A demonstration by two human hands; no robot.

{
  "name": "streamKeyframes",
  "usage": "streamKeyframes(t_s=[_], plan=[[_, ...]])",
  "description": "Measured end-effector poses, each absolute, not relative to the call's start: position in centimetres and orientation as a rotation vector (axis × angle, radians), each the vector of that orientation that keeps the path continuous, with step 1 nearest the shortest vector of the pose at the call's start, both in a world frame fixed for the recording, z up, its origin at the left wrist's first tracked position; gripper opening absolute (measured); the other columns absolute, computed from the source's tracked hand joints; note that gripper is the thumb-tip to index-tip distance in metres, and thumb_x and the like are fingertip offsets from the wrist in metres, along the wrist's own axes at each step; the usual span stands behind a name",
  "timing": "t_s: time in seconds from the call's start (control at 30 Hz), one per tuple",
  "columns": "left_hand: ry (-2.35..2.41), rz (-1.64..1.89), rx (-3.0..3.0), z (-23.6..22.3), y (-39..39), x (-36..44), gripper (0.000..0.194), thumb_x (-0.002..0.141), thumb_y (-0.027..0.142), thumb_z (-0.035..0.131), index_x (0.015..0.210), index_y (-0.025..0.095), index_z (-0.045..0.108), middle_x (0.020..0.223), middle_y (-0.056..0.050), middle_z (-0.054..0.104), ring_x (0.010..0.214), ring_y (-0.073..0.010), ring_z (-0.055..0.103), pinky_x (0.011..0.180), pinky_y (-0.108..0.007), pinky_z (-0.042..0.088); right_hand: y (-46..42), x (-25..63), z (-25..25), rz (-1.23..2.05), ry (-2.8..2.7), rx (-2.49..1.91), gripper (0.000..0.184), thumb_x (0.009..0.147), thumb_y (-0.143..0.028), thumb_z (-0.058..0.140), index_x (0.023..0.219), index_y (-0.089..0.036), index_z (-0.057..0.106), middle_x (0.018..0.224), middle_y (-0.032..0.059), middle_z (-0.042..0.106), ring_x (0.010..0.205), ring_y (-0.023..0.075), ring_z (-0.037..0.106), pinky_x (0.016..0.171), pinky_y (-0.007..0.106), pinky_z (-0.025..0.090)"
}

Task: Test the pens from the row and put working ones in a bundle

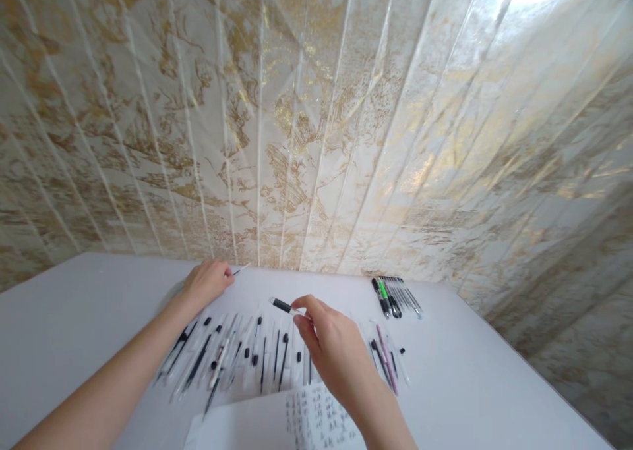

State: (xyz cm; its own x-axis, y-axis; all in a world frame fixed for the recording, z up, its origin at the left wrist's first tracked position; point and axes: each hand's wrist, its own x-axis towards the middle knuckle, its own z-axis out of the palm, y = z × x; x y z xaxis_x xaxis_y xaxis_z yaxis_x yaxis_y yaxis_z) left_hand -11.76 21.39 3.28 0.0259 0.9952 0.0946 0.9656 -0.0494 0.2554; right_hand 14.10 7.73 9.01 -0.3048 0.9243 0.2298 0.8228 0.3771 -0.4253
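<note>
My right hand [330,346] is closed in a pinch on a clear pen barrel with a black grip [283,306], held just above the white table [74,318]. My left hand [206,282] is closed near the table's back edge and holds a thin pen refill [241,270] that sticks out to the right. Between and below the hands, several pens and loose pen parts [237,358] lie spread in a row.
A small bundle of pens, one with a green band [394,297], lies at the back right. A sheet of paper with handwriting [316,420] lies at the near edge. A gold-patterned white wall [316,120] rises right behind the table.
</note>
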Motion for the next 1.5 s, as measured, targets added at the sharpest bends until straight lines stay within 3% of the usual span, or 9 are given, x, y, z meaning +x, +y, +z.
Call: streamKeyframes(t_s=[0.17, 0.3, 1.1, 1.27, 1.33, 1.4, 1.43, 1.5], plan=[[1.653, 0.641, 2.341, 6.5, 18.3, -10.6, 0.015, 0.09, 0.034, 0.05, 0.091, 0.024, 0.062, 0.09, 0.002, 0.072, 0.084, -0.0173, 0.066, 0.076, -0.028, 0.048, 9.1, 15.2, 8.4, 0.141, -2.168, -1.572, 0.02, 0.092, -0.007, 0.054, 0.101, -0.021, 0.066, 0.093, 0.0043, 0.071, 0.083, 0.0227, 0.063, 0.069, 0.031, 0.043], [1.509, 0.749, 2.433, 8.6, 16.1, -10.5, 0.02, 0.088, 0.041, 0.051, 0.086, 0.028, 0.066, 0.09, 0.001, 0.073, 0.091, -0.0235, 0.063, 0.082, -0.033, 0.045, 9.7, 16.1, 8.6, 0.073, -2.092, -1.558, 0.022, 0.091, -0.005, 0.054, 0.101, -0.02, 0.066, 0.095, 0.0062, 0.069, 0.089, 0.0248, 0.059, 0.079, 0.037, 0.045], [1.389, 0.856, 2.306, 10.0, 14.3, -9.7, 0.019, 0.081, 0.044, 0.059, 0.075, 0.031, 0.071, 0.085, 0.003, 0.074, 0.107, -0.0253, 0.057, 0.097, -0.037, 0.04, 9.5, 16.7, 9.1, 0.276, -2.034, -1.314, 0.022, 0.088, -0.008, 0.056, 0.095, -0.024, 0.069, 0.088, 0.0031, 0.068, 0.085, 0.0213, 0.061, 0.077, 0.034, 0.048], [1.374, 0.832, 2.352, 10.4, 13.7, -8.7, 0.02, 0.081, 0.048, 0.061, 0.079, 0.032, 0.074, 0.087, 0.002, 0.076, 0.115, -0.0294, 0.053, 0.102, -0.043, 0.039, 9.3, 15.3, 8.1, 0.501, -1.997, -1.328, 0.019, 0.089, -0.012, 0.054, 0.097, -0.024, 0.067, 0.087, 0.0016, 0.071, 0.078, 0.0179, 0.065, 0.075, 0.03, 0.049], [1.348, 0.928, 2.315, 11.2, 13.5, -9.3, 0.025, 0.083, 0.049, 0.061, 0.098, 0.032, 0.073, 0.107, 0.002, 0.075, 0.12, -0.0279, 0.052, 0.107, -0.043, 0.036, 9.3, 14.4, 7.3, 0.686, -1.927, -1.302, 0.015, 0.089, -0.014, 0.054, 0.094, -0.023, 0.065, 0.081, 0.001, 0.072, 0.074, 0.0177, 0.066, 0.073, 0.03, 0.049], [1.432, 1.11, 2.187, 11.8, 13.7, -11.2, 0.04, 0.089, 0.048, 0.054, 0.124, 0.03, 0.059, 0.134, 0.001, 0.063, 0.123, -0.0226, 0.053, 0.109, -0.037, 0.035, 9.4, 13.6, 6.6, 0.913, -1.793, -1.233, 0.009, 0.088, -0.016, 0.053, 0.09, -0.021, 0.06, 0.078, 0.0022, 0.074, 0.073, 0.0179, 0.068, 0.072, 0.03, 0.05], [1.567, 1.259, 2.101, 11.8, 14.0, -12.6, 0.041, 0.093, 0.047, 0.045, 0.128, 0.028, 0.053, 0.137, 0.0, 0.059, 0.122, -0.0197, 0.054, 0.106, -0.032, 0.038, 9.5, 13.3, 6.4, 1.016, -1.712, -1.189, 0.005, 0.088, -0.018, 0.054, 0.088, -0.021, 0.058, 0.079, 0.0034, 0.074, 0.073, 0.0182, 0.069, 0.072, 0.03, 0.051], [1.988, 1.19, 2.018, 11.0, 15.1, -15.4, 0.036, 0.094, 0.043, 0.041, 0.119, 0.022, 0.054, 0.122, -0.001, 0.066, 0.11, -0.0192, 0.059, 0.098, -0.028, 0.042, 9.6, 13.0, 6.2, 1.185, -1.557, -1.096, 0.003, 0.087, -0.022, 0.056, 0.085, -0.021, 0.055, 0.08, 0.0057, 0.076, 0.075, 0.0188, 0.07, 0.074, 0.031, 0.052]])
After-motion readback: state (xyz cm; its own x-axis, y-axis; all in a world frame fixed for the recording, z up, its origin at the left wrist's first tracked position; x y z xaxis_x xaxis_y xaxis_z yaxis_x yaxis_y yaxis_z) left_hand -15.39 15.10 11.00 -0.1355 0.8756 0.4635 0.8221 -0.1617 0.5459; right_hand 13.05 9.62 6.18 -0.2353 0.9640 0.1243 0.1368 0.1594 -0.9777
